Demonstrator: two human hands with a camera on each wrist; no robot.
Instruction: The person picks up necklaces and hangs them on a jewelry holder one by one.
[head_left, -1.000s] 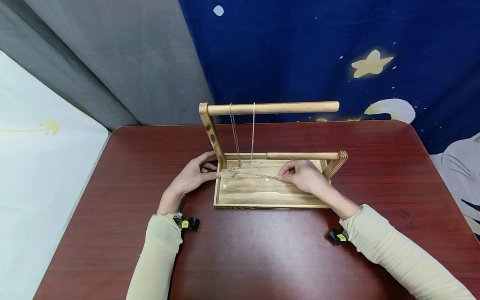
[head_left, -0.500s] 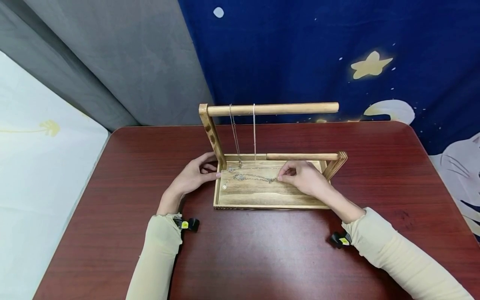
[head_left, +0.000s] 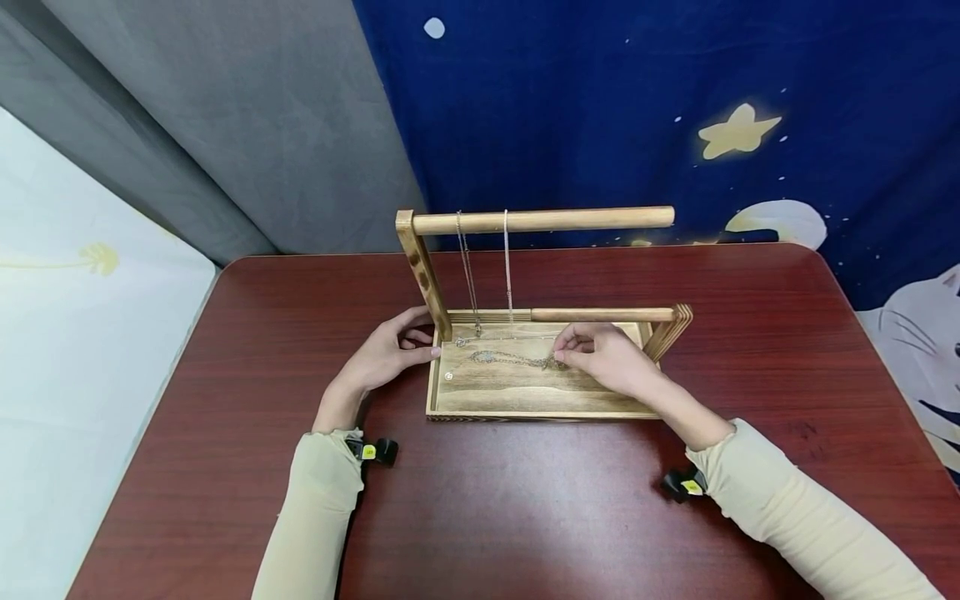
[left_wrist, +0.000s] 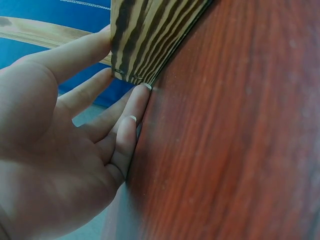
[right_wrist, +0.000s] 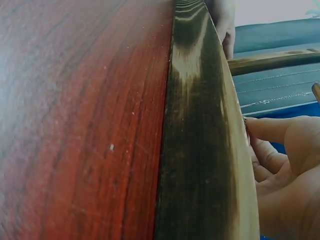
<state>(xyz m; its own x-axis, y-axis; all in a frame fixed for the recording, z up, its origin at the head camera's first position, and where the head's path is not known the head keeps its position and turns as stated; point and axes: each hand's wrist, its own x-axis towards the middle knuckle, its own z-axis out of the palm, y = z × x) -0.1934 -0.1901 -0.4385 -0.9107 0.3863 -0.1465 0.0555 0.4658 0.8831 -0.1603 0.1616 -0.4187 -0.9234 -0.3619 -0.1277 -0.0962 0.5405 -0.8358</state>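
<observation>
A wooden jewelry stand point(head_left: 540, 415) with a shallow tray base sits on the table. My left hand point(head_left: 382, 354) holds the tray's left end, thumb at the side rim and fingers toward the back corner; the left wrist view shows fingertips against the dark-grained wood point(left_wrist: 145, 37). Over the tray, my right hand point(head_left: 611, 358) pinches one end of a silvery chain necklace point(head_left: 513, 358) between thumb and fingertips. The rest of that chain stretches leftward along the tray floor. Beside it lies a thinner chain point(head_left: 498, 337), partly hidden by the right hand, and a small round pendant point(head_left: 448, 376).
Two necklaces, a darker one point(head_left: 467, 267) and a pale one point(head_left: 507, 267), hang from the stand's upper bar point(head_left: 585, 219). A lower bar point(head_left: 600, 315) runs from the right post point(head_left: 670, 332). The reddish wooden table point(head_left: 517, 508) extends around the stand, with curtains behind.
The chain necklace has bunched up beside my right fingertips, and its stretched part is shorter and narrower. The pale hanging necklace sways slightly. My left hand stays in place.
</observation>
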